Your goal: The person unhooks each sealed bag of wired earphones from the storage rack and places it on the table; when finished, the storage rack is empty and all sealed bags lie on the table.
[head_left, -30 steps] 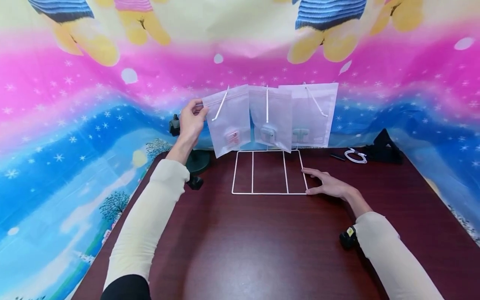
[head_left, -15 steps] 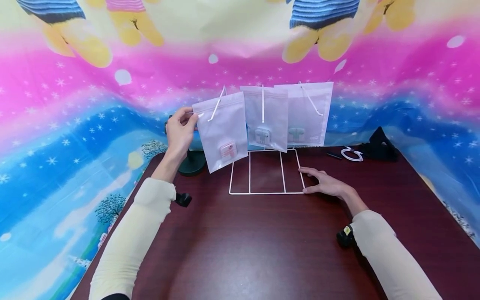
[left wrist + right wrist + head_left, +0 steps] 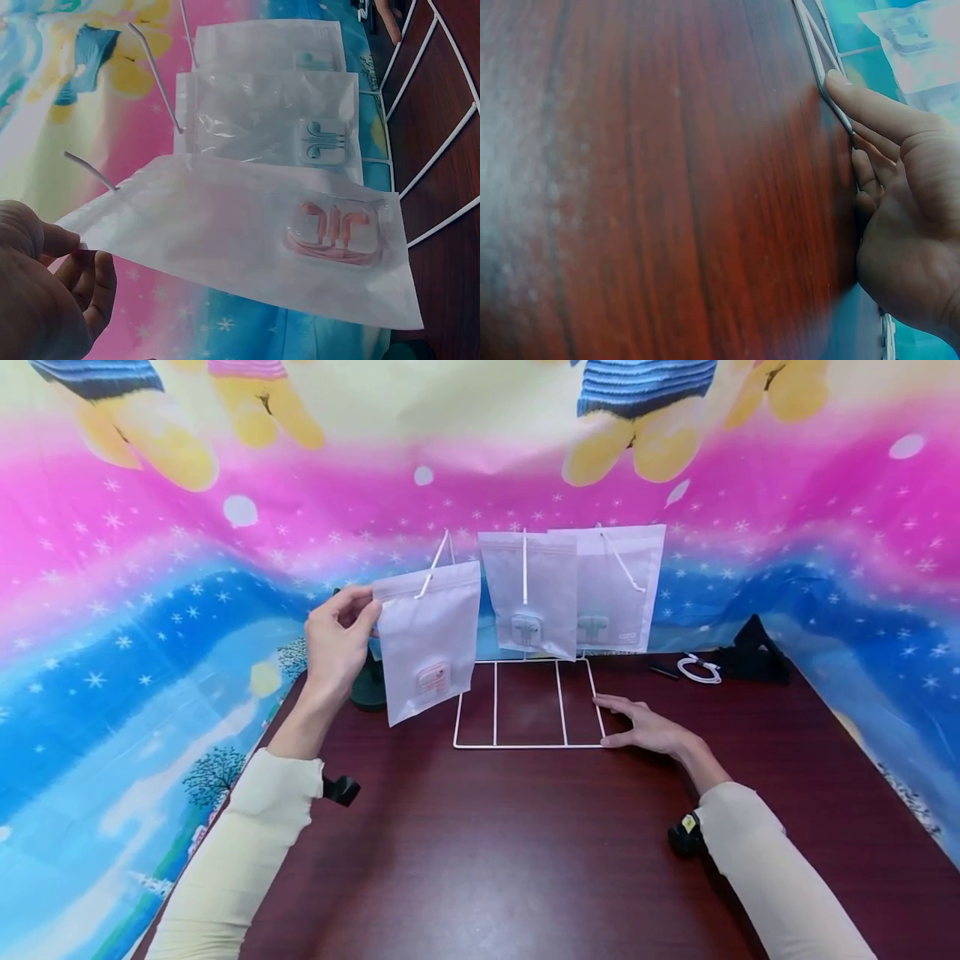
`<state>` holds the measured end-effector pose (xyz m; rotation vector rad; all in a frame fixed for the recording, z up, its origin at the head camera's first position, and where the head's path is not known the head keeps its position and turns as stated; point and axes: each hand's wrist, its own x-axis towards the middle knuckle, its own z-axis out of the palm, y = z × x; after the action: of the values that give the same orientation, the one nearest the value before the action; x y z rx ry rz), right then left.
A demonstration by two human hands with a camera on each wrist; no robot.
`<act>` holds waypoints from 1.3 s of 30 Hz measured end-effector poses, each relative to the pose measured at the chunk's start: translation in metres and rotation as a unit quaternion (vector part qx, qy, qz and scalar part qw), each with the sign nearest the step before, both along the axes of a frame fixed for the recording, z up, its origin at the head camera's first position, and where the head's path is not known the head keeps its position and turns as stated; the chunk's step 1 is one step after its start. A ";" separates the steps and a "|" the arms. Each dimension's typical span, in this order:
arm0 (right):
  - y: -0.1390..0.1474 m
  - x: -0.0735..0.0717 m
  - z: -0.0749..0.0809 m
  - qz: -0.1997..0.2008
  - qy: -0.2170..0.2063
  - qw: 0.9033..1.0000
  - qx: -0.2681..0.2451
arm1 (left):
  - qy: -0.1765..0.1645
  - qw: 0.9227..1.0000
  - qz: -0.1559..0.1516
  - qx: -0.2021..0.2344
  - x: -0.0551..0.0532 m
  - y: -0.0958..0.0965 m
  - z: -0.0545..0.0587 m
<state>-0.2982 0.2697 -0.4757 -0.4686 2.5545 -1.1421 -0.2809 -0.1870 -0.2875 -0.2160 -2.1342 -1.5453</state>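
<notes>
My left hand [image 3: 337, 639] pinches the upper left corner of a frosted zip bag [image 3: 401, 631]. Pink earphones [image 3: 334, 232] in a clear case show through it. A white hook [image 3: 433, 570] still passes through the bag's top, its tip sticking out in front. Behind and to the right hang two more frosted bags, the middle one [image 3: 551, 577] with pale earphones, the far right one [image 3: 641, 556] with greenish ones. At the right side of the rack's white wire base [image 3: 531, 746] rests my right hand [image 3: 648, 728], index finger and thumb extended against the bar.
The wire base lies on a dark red wooden table [image 3: 480, 843]. At the back right are a coiled white cable [image 3: 699, 668], a small black stick [image 3: 663, 672] and a black object [image 3: 753, 656]. A dark green round base [image 3: 367, 691] stands behind my left hand; a printed curtain [image 3: 480, 452] hangs behind.
My left hand has drawn the bag with the pink earphones down, leftward and nearer along its hook, apart from the middle bag. The right hand stays at the rack's base.
</notes>
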 end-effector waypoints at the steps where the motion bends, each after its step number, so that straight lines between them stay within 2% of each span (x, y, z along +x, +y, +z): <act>1: 0.000 0.000 0.000 0.001 0.002 1.000 0.000 | 0.001 1.000 0.001 0.000 0.003 -0.002 0.000; 9: 0.001 -0.002 -0.002 0.006 0.004 1.000 0.002 | 0.012 1.000 0.005 -0.018 0.026 -0.014 0.005; 20: 0.000 0.000 -0.003 0.010 0.014 1.000 0.004 | 0.015 1.000 -0.027 -0.004 0.056 -0.024 0.015; 25: -0.003 0.000 -0.001 0.006 0.010 1.000 0.003 | 0.001 0.999 -0.027 -0.033 0.073 -0.035 0.017; 29: -0.004 -0.001 -0.003 0.010 0.011 1.000 0.002 | -0.016 0.998 -0.017 -0.057 0.088 -0.046 0.014; 33: -0.002 -0.003 -0.005 0.010 0.015 1.000 0.007 | -0.047 0.997 -0.026 -0.047 0.098 -0.058 0.006; 36: -0.001 -0.003 -0.005 0.007 0.014 1.000 0.014 | -0.084 0.995 -0.028 -0.042 0.099 -0.065 -0.003; 39: 0.000 -0.003 -0.005 0.004 0.013 1.000 0.016 | -0.118 0.990 -0.021 -0.079 0.093 -0.074 -0.015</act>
<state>-0.3015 0.2701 -0.4808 -0.4886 2.5859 -1.0986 -0.1882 -0.2611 -0.3023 -0.1377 -2.4543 -1.4883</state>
